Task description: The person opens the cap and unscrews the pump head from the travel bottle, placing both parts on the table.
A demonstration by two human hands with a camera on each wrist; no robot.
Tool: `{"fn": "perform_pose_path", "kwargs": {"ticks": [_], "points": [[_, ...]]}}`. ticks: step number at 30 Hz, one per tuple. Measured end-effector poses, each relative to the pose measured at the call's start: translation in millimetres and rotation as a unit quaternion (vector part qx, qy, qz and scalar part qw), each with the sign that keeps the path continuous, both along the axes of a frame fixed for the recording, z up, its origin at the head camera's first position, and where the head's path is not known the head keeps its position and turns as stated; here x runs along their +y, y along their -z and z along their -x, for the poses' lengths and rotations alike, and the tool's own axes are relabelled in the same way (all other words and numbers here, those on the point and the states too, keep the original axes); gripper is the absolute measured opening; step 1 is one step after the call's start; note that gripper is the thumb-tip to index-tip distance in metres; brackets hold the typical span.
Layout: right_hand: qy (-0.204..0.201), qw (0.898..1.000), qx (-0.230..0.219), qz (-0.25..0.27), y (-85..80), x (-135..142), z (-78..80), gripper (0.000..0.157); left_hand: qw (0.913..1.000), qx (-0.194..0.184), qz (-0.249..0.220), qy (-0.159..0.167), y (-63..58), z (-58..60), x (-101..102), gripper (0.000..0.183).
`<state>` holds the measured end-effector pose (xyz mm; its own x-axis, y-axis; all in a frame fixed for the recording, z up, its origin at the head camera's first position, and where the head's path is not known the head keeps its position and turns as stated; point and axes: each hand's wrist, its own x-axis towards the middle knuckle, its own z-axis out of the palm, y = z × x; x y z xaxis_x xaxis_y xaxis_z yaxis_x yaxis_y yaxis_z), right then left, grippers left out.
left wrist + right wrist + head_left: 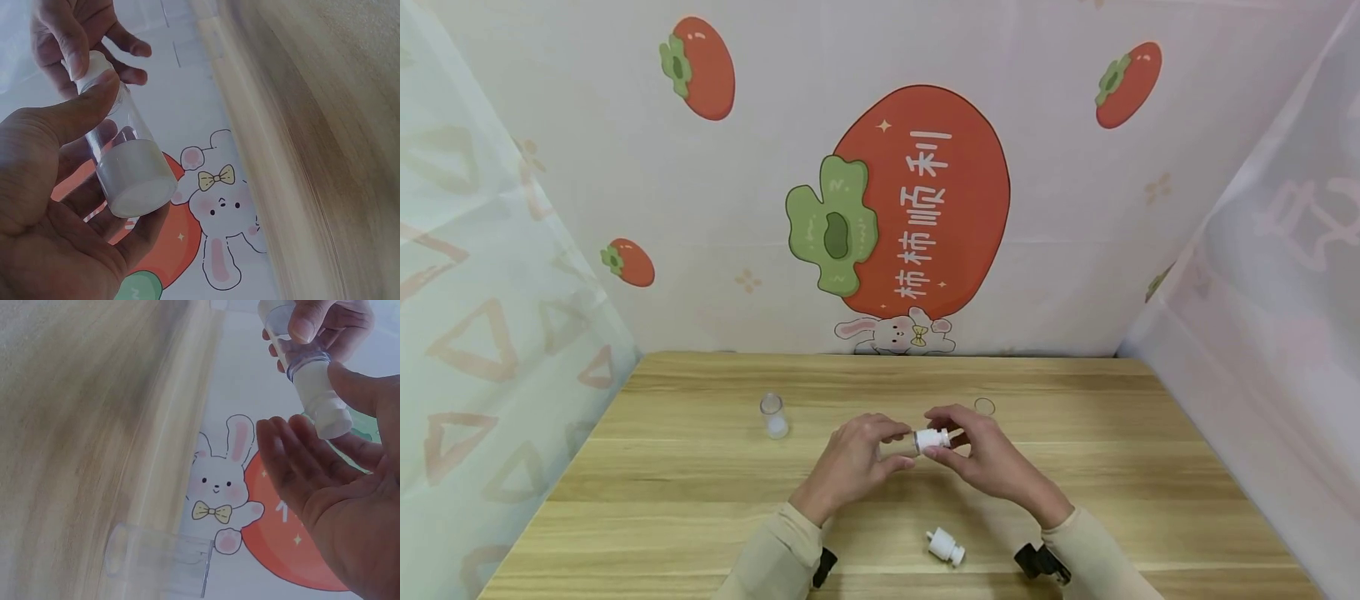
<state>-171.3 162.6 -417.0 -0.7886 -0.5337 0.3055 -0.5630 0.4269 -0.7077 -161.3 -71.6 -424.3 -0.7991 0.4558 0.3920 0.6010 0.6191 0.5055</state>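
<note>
My left hand (pixel 852 457) holds a small clear bottle (pixel 125 119) by its body, the thumb along one side and the fingers beneath. The bottle lies nearly level above the table, its white base (pixel 139 178) to the left. A white pump top (pixel 322 397) sits at the bottle's neck; whether it is threaded on, I cannot tell. My right hand (pixel 992 457) pinches this pump top, its other fingers spread, as the right wrist view shows. On the table, a second white pump top (pixel 946 547) lies in front of the hands. A second small clear bottle (pixel 774 416) stands uncapped at left.
Behind the right hand, a clear cylindrical cover (pixel 159 559) stands on the wooden table (pixel 685 517), mostly see-through in the head view. Printed cloth walls (pixel 1060 250) close off the table's back and both sides.
</note>
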Motion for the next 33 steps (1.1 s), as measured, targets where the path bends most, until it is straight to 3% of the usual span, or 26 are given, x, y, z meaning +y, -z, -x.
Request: {"fn": "perform_pose_path", "kwargs": {"ticks": [6,13,23,33], "points": [[0.013,0.998,-0.04,-0.048,-1.6,2.9,2.2,0.041,1.0,-0.002,0.004,-0.007,-1.7,-1.2,-0.6,0.036],[0.005,0.997,-0.053,-0.057,-2.2,3.1,3.6,0.027,1.0,0.002,-0.002,-0.004,-1.0,0.4,-0.7,0.035],[-0.007,0.998,-0.051,-0.02,-3.7,1.5,1.7,0.028,1.0,0.002,-0.001,-0.004,-1.2,1.1,-2.3,0.035],[-0.022,0.996,-0.075,0.034,-2.4,0.4,2.6,0.015,1.0,-0.004,0.004,-0.004,-1.3,2.0,-4.0,0.034]]}}
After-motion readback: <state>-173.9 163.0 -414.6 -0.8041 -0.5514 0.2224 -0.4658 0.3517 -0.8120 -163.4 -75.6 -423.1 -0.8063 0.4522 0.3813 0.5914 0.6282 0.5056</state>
